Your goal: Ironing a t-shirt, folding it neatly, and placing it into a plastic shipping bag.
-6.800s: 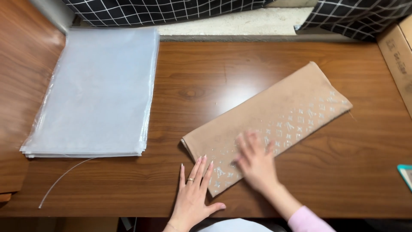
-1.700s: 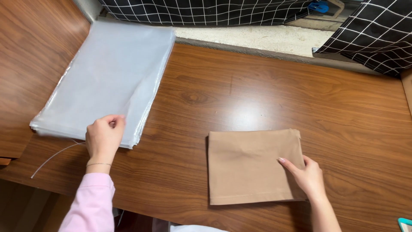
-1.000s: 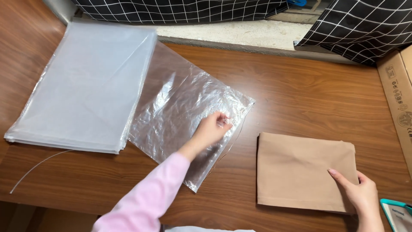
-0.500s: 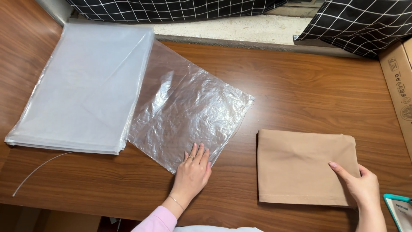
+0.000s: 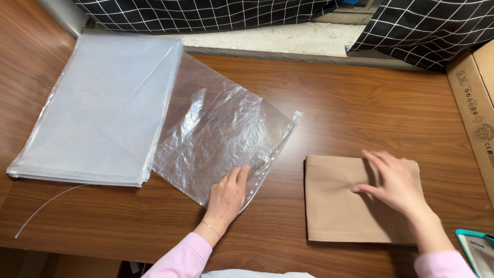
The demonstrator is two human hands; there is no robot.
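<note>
The left hand is pinching the near edge of a clear plastic bag lying on the wooden table (beside a stack of bags), while the right hand, fingers spread, is resting on the folded tan cloth lying to the right.

One folded tan cloth, one loose clear plastic bag, one stack of bags, two hands.

Packing workstation: wooden table, plastic bag stack, cardboard box.
</note>
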